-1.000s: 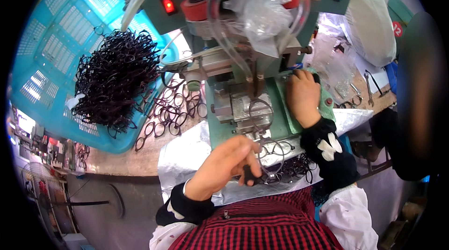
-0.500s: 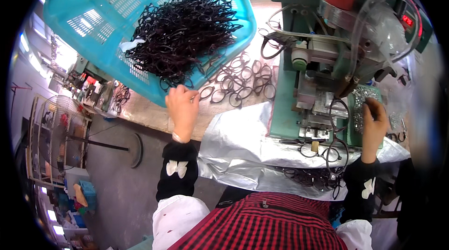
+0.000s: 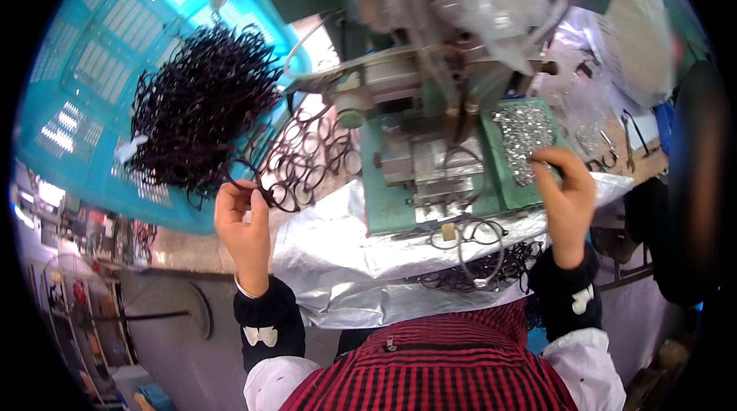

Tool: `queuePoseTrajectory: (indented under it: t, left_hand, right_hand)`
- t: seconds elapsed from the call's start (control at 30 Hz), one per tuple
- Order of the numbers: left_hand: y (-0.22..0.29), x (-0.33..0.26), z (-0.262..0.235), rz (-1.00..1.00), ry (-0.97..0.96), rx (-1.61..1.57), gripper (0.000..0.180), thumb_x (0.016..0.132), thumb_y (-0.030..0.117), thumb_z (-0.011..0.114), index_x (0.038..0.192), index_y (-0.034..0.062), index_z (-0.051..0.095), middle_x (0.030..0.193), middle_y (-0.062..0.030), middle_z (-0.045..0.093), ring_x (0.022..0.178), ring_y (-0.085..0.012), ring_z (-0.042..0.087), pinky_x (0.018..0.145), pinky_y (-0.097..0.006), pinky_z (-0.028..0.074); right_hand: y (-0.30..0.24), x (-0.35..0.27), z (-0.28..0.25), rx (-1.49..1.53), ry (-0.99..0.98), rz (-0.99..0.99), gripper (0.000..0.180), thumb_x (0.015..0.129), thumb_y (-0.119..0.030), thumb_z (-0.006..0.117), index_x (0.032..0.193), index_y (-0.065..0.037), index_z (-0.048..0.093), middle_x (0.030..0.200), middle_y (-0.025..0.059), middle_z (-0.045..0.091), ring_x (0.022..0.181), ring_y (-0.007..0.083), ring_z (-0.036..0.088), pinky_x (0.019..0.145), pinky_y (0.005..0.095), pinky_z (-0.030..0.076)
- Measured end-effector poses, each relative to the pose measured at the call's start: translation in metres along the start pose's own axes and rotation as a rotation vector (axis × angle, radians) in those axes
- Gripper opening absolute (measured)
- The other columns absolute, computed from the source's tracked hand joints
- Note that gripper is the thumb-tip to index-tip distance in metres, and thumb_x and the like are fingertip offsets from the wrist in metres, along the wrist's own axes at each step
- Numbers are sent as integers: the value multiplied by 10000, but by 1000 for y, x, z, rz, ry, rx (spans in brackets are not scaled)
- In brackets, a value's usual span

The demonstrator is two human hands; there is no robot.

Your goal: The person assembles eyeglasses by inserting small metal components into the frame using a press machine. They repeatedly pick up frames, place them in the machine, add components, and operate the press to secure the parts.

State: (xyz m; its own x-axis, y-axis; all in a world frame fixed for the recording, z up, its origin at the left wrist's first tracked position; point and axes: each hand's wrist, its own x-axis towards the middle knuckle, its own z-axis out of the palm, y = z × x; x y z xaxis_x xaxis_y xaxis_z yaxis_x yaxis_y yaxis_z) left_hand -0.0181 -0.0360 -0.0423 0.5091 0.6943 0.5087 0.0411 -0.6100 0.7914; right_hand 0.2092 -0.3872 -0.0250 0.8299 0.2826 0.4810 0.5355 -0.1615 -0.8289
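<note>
My left hand [image 3: 244,220] pinches a dark eyeglass frame [image 3: 270,197] between thumb and fingers, in front of the basket. Beside it, several loose eyeglass frames [image 3: 311,173] lie on the table. Over a green tray [image 3: 516,200] of small shiny metal parts [image 3: 522,130], my right hand [image 3: 566,200] has thumb and forefinger drawn together at the tray's right side. Whatever lies between those fingertips is too small to make out. Between my hands stands a green bench machine [image 3: 384,207] with a metal fixture [image 3: 437,169]; a round-rimmed eyeglass frame [image 3: 503,236] is at its front edge.
A blue plastic basket [image 3: 80,173] at the left holds a tangled heap of dark frames [image 3: 203,104]. Silver sheeting [image 3: 322,246] covers the table's front edge, with more frames [image 3: 491,273] in its fold. Clear hoses and a plastic bag [image 3: 495,4] hang by the machine.
The view has swung right, so the basket and machine appear farther left. My left hand now holds up an eyeglass frame beside the basket. My right hand remains at the metal parts tray.
</note>
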Motion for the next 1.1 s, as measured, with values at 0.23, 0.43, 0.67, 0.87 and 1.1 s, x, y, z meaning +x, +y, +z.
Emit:
queuePoseTrajectory:
  t: [0.23, 0.43, 0.67, 0.87, 1.1]
  left_hand:
    - [6, -27, 55, -166, -152, -400, 52, 998, 28, 509, 1047, 30, 528, 1004, -80, 628, 931, -138, 630, 790, -259, 526]
    - [22, -19, 66, -113, -61, -449, 88, 981, 3, 548, 1066, 14, 529, 1022, -102, 647, 916, -143, 640, 797, -273, 540]
    - [110, -11, 74, 665, 49, -390, 213, 896, -36, 557, 1074, 14, 453, 1040, -247, 671, 815, -275, 621, 760, -374, 516]
    - [132, -17, 104, 1181, -397, -27, 136, 712, 61, 697, 820, 47, 615, 1106, -155, 685, 800, -274, 633, 781, -401, 608]
    - [128, -10, 128, 1227, -415, -6, 155, 737, 136, 692, 874, 104, 628, 1046, -71, 683, 860, -246, 654, 771, -386, 609]
  right_hand:
    - [-25, 25, 78, 390, -29, 48, 309, 784, -4, 697, 1080, 19, 612, 917, 37, 651, 884, 120, 612, 835, 263, 479]
    - [-27, 21, 81, 480, 6, 127, 391, 799, 24, 693, 1173, 7, 581, 882, 22, 628, 870, 89, 591, 823, 235, 461]
    - [-54, 21, 84, 835, -27, 317, 427, 841, 35, 677, 1246, 24, 540, 879, 15, 654, 853, 71, 603, 798, 223, 459]
    - [-48, 22, 56, 406, -192, 68, 329, 838, -11, 645, 1166, -30, 650, 1162, 110, 674, 1062, 196, 638, 966, 329, 468]
    - [86, 15, 6, -699, 29, -204, 162, 767, -99, 723, 926, -67, 710, 1179, 198, 615, 1221, 409, 530, 985, 466, 452]
